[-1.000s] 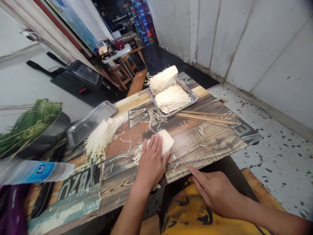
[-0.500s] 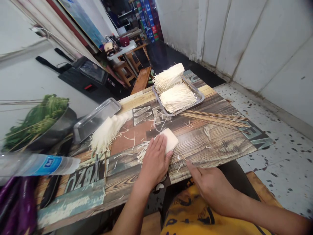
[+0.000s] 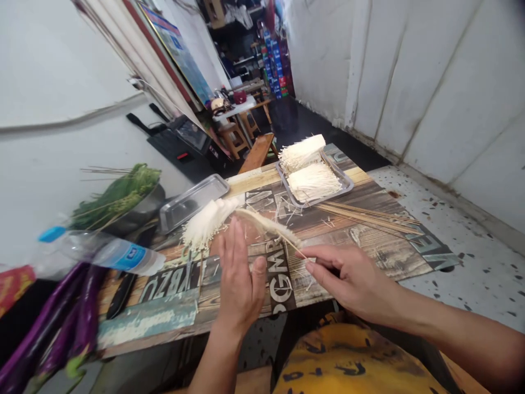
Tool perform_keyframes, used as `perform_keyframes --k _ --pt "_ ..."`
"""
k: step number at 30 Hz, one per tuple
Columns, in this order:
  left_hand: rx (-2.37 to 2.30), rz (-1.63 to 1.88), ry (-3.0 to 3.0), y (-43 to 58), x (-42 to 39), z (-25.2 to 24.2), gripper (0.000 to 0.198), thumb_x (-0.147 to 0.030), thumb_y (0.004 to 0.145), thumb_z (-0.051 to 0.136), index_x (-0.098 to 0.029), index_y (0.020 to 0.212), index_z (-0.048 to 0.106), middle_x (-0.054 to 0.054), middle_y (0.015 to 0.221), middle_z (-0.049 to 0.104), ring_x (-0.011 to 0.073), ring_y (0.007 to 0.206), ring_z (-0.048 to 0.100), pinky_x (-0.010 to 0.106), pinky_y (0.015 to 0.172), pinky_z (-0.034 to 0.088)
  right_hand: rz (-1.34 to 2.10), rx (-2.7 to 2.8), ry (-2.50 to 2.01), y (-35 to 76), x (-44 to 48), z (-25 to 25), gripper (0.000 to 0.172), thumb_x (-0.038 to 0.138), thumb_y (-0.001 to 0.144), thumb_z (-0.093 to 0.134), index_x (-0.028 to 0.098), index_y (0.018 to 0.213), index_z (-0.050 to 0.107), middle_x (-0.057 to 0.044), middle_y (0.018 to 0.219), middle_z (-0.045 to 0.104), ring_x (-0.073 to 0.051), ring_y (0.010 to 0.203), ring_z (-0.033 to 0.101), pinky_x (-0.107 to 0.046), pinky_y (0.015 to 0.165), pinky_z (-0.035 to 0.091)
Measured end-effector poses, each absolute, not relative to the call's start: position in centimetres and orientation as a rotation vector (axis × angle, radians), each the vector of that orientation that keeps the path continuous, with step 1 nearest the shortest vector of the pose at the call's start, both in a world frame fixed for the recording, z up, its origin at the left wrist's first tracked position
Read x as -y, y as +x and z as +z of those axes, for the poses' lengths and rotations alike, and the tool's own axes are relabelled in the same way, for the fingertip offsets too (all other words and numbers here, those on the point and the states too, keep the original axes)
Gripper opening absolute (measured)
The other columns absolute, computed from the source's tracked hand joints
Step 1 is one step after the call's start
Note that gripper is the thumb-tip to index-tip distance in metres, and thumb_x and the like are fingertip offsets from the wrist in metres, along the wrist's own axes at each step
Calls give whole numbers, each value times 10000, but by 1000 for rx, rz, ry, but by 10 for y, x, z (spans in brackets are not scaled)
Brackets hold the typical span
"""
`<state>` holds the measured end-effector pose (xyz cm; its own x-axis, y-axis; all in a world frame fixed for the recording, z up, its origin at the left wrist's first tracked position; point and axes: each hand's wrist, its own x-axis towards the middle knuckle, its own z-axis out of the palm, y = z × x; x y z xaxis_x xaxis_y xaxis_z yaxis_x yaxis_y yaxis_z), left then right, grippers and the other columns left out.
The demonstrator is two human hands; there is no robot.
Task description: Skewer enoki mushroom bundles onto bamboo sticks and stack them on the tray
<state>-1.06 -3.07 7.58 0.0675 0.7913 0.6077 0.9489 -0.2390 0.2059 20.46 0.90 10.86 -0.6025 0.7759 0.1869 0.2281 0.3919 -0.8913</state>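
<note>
My right hand (image 3: 348, 282) pinches the end of a thin bamboo skewer that carries a flat bundle of white enoki mushrooms (image 3: 266, 223), lifted above the table (image 3: 369, 251). My left hand (image 3: 240, 276) is open, palm turned sideways with fingers stretched up, just left of the skewered bundle and not touching it. A pile of skewered enoki (image 3: 207, 221) lies on the table behind my left hand.
A metal tray (image 3: 346, 183) at the far side holds two enoki blocks (image 3: 311, 180); loose skewers (image 3: 369, 214) lie beside it. An empty metal tray (image 3: 192, 200), a bowl of greens (image 3: 118, 200), a water bottle (image 3: 118, 254) and purple eggplants (image 3: 61, 334) stand at left. A white wall runs along the right.
My left hand has lifted off the enoki block and opened. My right hand has raised the skewer with the enoki on it off the table. The view has tilted up.
</note>
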Motion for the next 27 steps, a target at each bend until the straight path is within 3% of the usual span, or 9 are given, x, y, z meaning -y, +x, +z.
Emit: perform_keyframes --k 4,9,14,21,27 --pt "1919 -835 -1954 -15 53 53 644 -260 966 384 -122 1519 85 189 1555 240 250 1457 175 510 1175 157 682 2408 -859 201 -7 73 299 185 895 407 143 987 688 -30 649 646 -140 564 546 -249 555 347" --pt "1951 -521 -2185 -15 73 12 583 -265 962 387 -122 1495 198 168 1513 351 253 1441 234 513 1155 230 247 2771 -922 207 5 19 361 124 882 433 104 1188 624 -42 645 680 -172 518 588 -278 484 294" --pt "1908 -327 -2318 -8 70 6 543 -346 965 391 -83 1437 336 156 1480 412 255 1401 329 476 1147 267 -112 2771 -807 208 10 14 425 59 809 477 64 1212 611 -40 628 663 -171 477 585 -296 447 280" --pt "1841 -326 -2333 0 75 5 525 -314 960 396 -88 1432 358 132 1493 397 234 1416 299 450 1174 211 -143 2816 -791 206 12 16 490 69 757 506 95 1237 602 -42 671 660 -161 497 580 -297 446 283" --pt "1834 -281 -2323 2 79 3 557 -356 955 406 -50 1419 369 158 1482 406 258 1406 315 455 1146 271 -98 2912 -736 206 9 23 557 48 701 510 60 1254 580 -63 696 675 -158 508 570 -296 434 278"
